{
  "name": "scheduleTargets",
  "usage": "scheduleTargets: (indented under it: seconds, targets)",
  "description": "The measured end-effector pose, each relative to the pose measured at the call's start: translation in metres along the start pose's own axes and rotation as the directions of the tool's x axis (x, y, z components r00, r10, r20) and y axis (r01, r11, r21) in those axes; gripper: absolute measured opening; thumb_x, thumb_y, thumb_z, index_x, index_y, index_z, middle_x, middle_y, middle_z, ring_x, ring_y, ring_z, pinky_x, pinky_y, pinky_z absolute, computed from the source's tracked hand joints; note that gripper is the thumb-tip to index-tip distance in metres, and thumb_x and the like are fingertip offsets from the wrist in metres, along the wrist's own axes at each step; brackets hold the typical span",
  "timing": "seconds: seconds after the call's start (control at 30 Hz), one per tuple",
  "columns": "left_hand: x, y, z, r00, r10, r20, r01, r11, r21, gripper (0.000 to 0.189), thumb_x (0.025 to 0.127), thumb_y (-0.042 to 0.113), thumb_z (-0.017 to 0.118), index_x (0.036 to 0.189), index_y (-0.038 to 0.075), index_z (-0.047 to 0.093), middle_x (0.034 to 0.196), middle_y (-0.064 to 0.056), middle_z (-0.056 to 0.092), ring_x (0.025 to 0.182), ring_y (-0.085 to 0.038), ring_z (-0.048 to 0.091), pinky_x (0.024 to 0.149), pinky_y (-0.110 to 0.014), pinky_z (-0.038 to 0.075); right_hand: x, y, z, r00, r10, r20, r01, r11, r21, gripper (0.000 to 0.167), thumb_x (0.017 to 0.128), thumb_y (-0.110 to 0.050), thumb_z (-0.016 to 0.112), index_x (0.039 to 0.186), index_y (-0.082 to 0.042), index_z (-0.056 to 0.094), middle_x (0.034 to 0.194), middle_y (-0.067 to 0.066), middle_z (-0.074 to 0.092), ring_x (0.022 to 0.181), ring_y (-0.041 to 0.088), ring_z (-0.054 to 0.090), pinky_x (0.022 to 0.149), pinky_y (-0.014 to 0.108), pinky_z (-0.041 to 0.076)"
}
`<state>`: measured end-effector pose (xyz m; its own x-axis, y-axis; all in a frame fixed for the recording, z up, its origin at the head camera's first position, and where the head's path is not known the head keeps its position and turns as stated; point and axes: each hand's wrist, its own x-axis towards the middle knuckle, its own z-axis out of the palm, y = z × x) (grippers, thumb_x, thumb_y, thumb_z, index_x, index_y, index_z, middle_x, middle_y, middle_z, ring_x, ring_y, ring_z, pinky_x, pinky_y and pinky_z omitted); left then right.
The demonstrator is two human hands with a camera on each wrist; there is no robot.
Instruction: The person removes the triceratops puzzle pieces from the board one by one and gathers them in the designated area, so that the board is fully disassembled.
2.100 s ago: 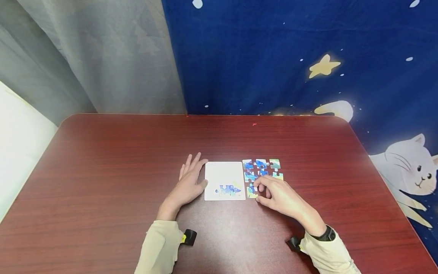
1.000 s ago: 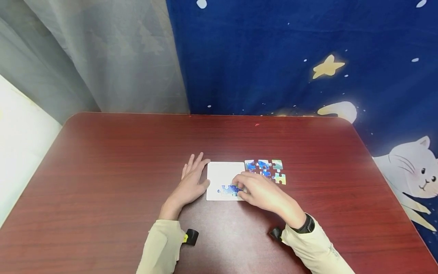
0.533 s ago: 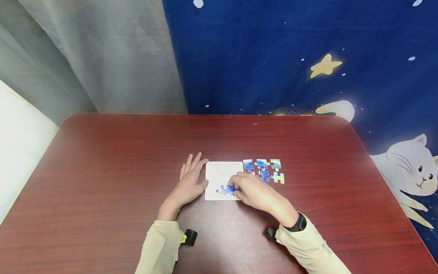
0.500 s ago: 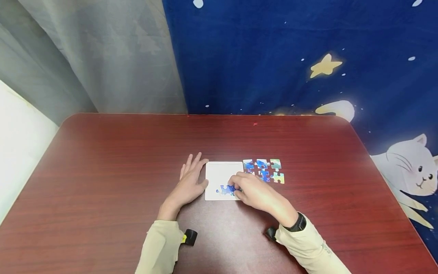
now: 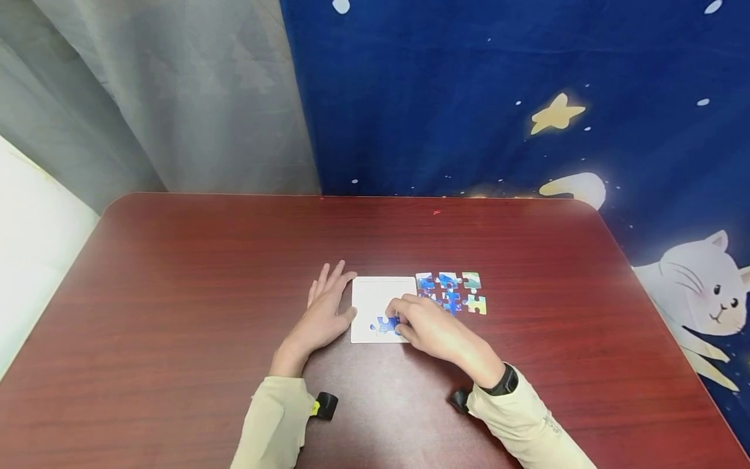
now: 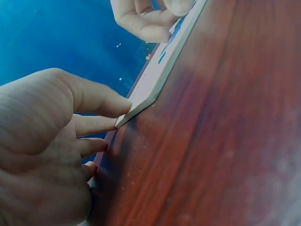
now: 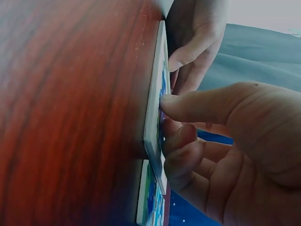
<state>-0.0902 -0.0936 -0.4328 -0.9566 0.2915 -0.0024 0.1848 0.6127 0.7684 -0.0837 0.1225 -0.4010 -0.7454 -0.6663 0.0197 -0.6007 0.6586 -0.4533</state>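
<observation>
A white puzzle board (image 5: 381,296) lies flat on the table, with blue jigsaw pieces (image 5: 383,325) along its near side. My left hand (image 5: 319,322) rests at the board's left edge, fingers extended and spread. In the left wrist view, the thumb (image 6: 120,107) touches the board's corner. Over the near right part of the board, my right hand (image 5: 430,329) has its fingers curled, thumb and fingertips pinching a jigsaw piece against the board. In the right wrist view, the thumb (image 7: 176,106) meets blue on the board's face. The fingers hide most of that piece.
Several loose jigsaw pieces (image 5: 449,281) lie in rows to the right of the board, partly covered by the right hand. A green and blue piece (image 7: 146,188) lies against the board's right edge. The brown wooden table (image 5: 193,293) meets curtains at its back.
My right hand has moved left from the loose pieces onto the board, then slightly farther left along the near row. My left hand has stayed at the board's left edge.
</observation>
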Motion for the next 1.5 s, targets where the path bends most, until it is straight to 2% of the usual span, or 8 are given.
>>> scheduleTargets:
  seconds: [0.27, 0.5, 0.63, 0.77, 1.0, 1.13, 1.5]
  targets:
    - [-0.0001, 0.0018, -0.0001, 1.000, -0.006, 0.008, 0.005, 1.000, 0.003, 0.059, 0.081, 0.006, 0.058, 0.137, 0.002, 0.040, 0.153, -0.015, 0.015, 0.140, -0.031, -0.004, 0.108, -0.052, -0.004, -0.0006, 0.0012, -0.0003, 1.000, 0.005, -0.001, -0.005, 0.999, 0.046, 0.015, 0.083, 0.000, 0.064, 0.096, -0.007, 0.060, 0.077, -0.004, 0.051, 0.070, 0.011, 0.049, 0.064, 0.024, 0.045]
    - [-0.0008, 0.0027, -0.0006, 1.000, -0.016, 0.008, 0.016, 1.000, 0.002, 0.060, 0.081, 0.005, 0.058, 0.138, 0.002, 0.039, 0.153, -0.014, 0.015, 0.140, -0.029, -0.005, 0.109, -0.051, -0.004, 0.0002, 0.0017, 0.0040, 1.000, 0.002, -0.021, -0.001, 1.000, 0.029, 0.011, 0.085, 0.002, 0.060, 0.095, -0.005, 0.059, 0.081, -0.002, 0.052, 0.072, 0.011, 0.049, 0.066, 0.024, 0.045]
    - [-0.0004, 0.0019, -0.0005, 1.000, -0.020, 0.008, 0.020, 1.000, -0.002, 0.060, 0.081, 0.005, 0.057, 0.138, 0.003, 0.040, 0.153, -0.014, 0.015, 0.140, -0.029, -0.004, 0.109, -0.051, -0.004, -0.0016, 0.0018, 0.0015, 1.000, -0.008, 0.011, 0.007, 0.999, 0.044, 0.015, 0.085, 0.004, 0.059, 0.097, -0.004, 0.058, 0.083, -0.001, 0.051, 0.075, 0.012, 0.048, 0.068, 0.025, 0.044]
    - [-0.0002, 0.0012, -0.0005, 1.000, -0.024, 0.013, 0.024, 1.000, -0.008, 0.059, 0.081, 0.006, 0.057, 0.138, 0.004, 0.040, 0.153, -0.013, 0.015, 0.140, -0.028, -0.005, 0.109, -0.050, -0.005, -0.0036, 0.0024, -0.0027, 0.998, 0.018, 0.055, -0.022, 0.997, 0.072, 0.022, 0.083, 0.006, 0.060, 0.101, -0.005, 0.058, 0.081, -0.001, 0.048, 0.076, 0.013, 0.046, 0.069, 0.027, 0.042]
    - [-0.0007, 0.0024, -0.0010, 1.000, -0.026, 0.009, 0.026, 1.000, -0.011, 0.059, 0.081, 0.006, 0.057, 0.138, 0.004, 0.040, 0.153, -0.013, 0.016, 0.140, -0.028, -0.005, 0.109, -0.050, -0.005, -0.0021, 0.0043, -0.0049, 0.995, 0.051, 0.086, -0.059, 0.994, 0.088, 0.025, 0.083, 0.004, 0.059, 0.104, -0.009, 0.059, 0.075, -0.006, 0.046, 0.071, 0.011, 0.045, 0.065, 0.025, 0.040]
    - [-0.0003, 0.0023, -0.0008, 1.000, -0.024, 0.008, 0.024, 1.000, -0.006, 0.060, 0.081, 0.006, 0.057, 0.138, 0.004, 0.040, 0.153, -0.014, 0.015, 0.140, -0.029, -0.005, 0.109, -0.051, -0.005, -0.0014, 0.0063, -0.0046, 0.995, 0.054, 0.088, -0.063, 0.993, 0.099, 0.025, 0.083, 0.004, 0.060, 0.104, -0.009, 0.060, 0.072, -0.007, 0.045, 0.069, 0.010, 0.044, 0.063, 0.024, 0.039]
    - [-0.0001, 0.0026, -0.0007, 1.000, -0.022, 0.006, 0.022, 1.000, -0.010, 0.060, 0.080, 0.005, 0.057, 0.138, 0.003, 0.040, 0.153, -0.013, 0.015, 0.140, -0.028, -0.006, 0.108, -0.051, -0.005, -0.0012, 0.0076, -0.0007, 0.996, 0.057, 0.068, -0.066, 0.987, 0.145, 0.024, 0.081, 0.006, 0.059, 0.101, -0.007, 0.057, 0.078, -0.006, 0.044, 0.073, 0.011, 0.045, 0.064, 0.024, 0.039]
